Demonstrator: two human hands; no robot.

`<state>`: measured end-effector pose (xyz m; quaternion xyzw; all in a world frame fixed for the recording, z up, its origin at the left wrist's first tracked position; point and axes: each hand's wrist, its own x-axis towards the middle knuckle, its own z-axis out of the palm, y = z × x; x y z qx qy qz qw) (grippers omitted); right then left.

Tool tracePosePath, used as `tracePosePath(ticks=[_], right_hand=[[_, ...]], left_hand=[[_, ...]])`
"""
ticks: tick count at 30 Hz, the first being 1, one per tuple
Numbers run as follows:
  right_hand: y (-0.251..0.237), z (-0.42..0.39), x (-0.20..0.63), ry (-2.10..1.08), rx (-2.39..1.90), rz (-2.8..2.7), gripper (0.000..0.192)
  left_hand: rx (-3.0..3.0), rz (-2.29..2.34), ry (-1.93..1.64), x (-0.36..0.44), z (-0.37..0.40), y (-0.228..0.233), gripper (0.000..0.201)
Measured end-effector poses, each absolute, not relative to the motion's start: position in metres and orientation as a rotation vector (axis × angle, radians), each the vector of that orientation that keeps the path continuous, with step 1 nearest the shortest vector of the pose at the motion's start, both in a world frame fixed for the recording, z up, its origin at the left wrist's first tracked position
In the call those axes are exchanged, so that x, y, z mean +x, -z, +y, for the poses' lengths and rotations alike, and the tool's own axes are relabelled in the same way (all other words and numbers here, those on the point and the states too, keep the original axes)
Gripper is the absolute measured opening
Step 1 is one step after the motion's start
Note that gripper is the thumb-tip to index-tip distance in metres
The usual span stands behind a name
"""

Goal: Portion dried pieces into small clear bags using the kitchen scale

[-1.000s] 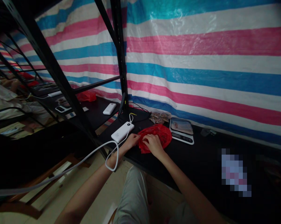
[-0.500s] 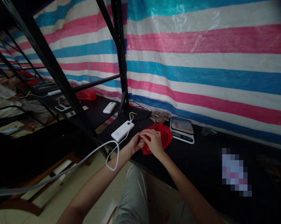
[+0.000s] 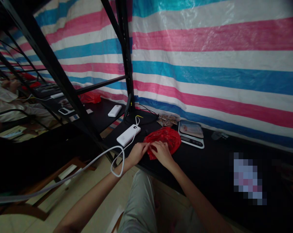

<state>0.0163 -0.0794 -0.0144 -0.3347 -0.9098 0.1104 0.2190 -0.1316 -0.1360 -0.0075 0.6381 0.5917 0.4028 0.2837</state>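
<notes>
A crumpled red plastic bag (image 3: pixel 172 137) lies on the black table, just beyond my hands. At its near left edge my left hand (image 3: pixel 137 153) is closed, thumb and fingers pinched together. My right hand (image 3: pixel 162 152) reaches over the front of the bag, with curled fingers whose tips meet those of my left hand. Whatever lies between the fingertips is too small or too hidden to make out. To the left of my hands rests a white power bank (image 3: pixel 128 135) with a white cable (image 3: pixel 118 148) that loops over my left forearm.
Right of the bag sits a digital scale (image 3: pixel 192 141) with a tray on it. Behind are a clear bag of small brown pieces (image 3: pixel 168 120) and dark cables. Black frame posts (image 3: pixel 128 64) stand at left, before a neighbouring table (image 3: pixel 102 113). A seated person is far left.
My left hand has moved slightly left and turned, so its back now faces up. The right hand has lowered a little, fingers more bent. More of the red bag shows.
</notes>
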Motion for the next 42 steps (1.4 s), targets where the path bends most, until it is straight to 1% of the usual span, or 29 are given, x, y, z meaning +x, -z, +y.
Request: tracePosePath(ticks=[3,10,17,24,28,33,39,42], right_hand=[[0.017,-0.078,0.017,-0.29,-0.909,-2.545,0.015],[0.017,-0.079,0.016,-0.299,-0.933,-2.471,0.015],[0.015,-0.08,0.018,-0.232,-0.907,-2.476,0.018],[0.02,-0.078,0.015,-0.16,-0.946,-2.462,0.007],[0.022,-0.077,0.013,-0.15,-1.003,-2.437,0.005],[0.024,-0.077,0.013,-0.129,-1.044,-2.421,0.004],[0.025,-0.077,0.012,-0.138,-1.07,-2.398,0.004],[0.026,-0.076,0.013,-0.17,-1.088,-2.391,0.003]], left_hand=[[1.816,1.693,-1.025,-0.131,-0.143,0.011,0.033],[1.749,1.833,-1.018,-0.137,-0.135,0.024,0.033],[1.624,1.871,-1.117,-0.148,-0.125,0.027,0.038],[1.556,1.827,-1.138,-0.16,-0.122,0.018,0.042],[1.684,1.875,-1.03,-0.157,-0.137,0.013,0.038],[1.849,1.978,-0.91,-0.15,-0.172,0.011,0.024],[1.987,2.013,-0.829,-0.142,-0.18,0.019,0.022],[2.12,2.068,-0.634,-0.141,-0.178,0.022,0.023]])
